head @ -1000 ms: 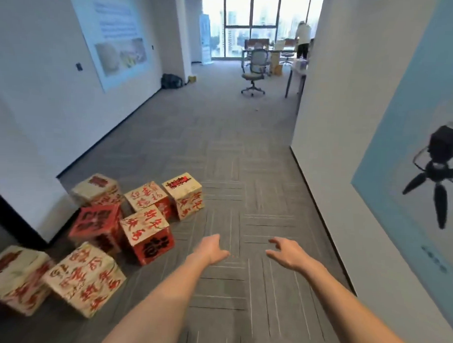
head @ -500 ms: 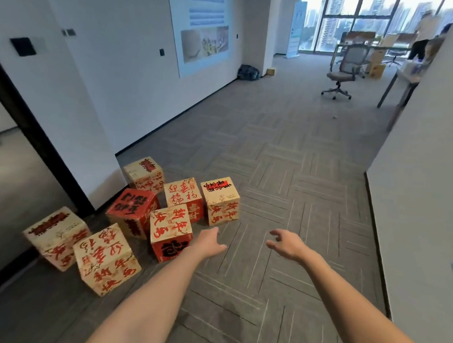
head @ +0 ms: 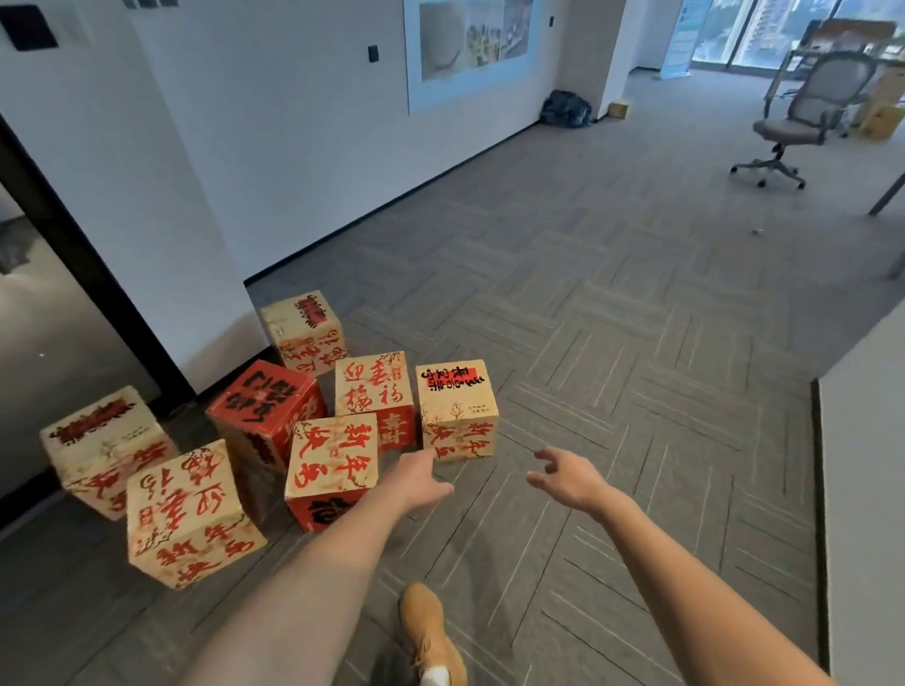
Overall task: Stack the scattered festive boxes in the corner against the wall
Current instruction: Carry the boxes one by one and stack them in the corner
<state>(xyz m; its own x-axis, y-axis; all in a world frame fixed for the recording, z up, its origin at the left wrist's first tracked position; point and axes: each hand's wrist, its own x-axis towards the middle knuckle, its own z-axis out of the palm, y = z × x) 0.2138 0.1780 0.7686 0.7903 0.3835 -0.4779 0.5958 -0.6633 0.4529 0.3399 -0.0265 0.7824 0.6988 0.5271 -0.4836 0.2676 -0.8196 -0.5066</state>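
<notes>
Reaching for cream festive box (head: 456, 409) just ahead | left hand (head: 419, 482), right hand (head: 569, 479) spread, empty | clasp opposite sides squarely

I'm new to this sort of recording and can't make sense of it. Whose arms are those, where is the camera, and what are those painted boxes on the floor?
The camera sits on a person's head, looking forward and down, so the two bare arms are the wearer's own. The left hand and right hand are both open and hold nothing; they reach out above the carpet. Seven cube-shaped festive boxes, cream and red with brushed writing, lie scattered on the floor beside the white wall; none is stacked yet. The nearest to the hands is the cream box on the right of the group. The tan shoe below is the wearer's foot. An office chair stands farther back.
</notes>
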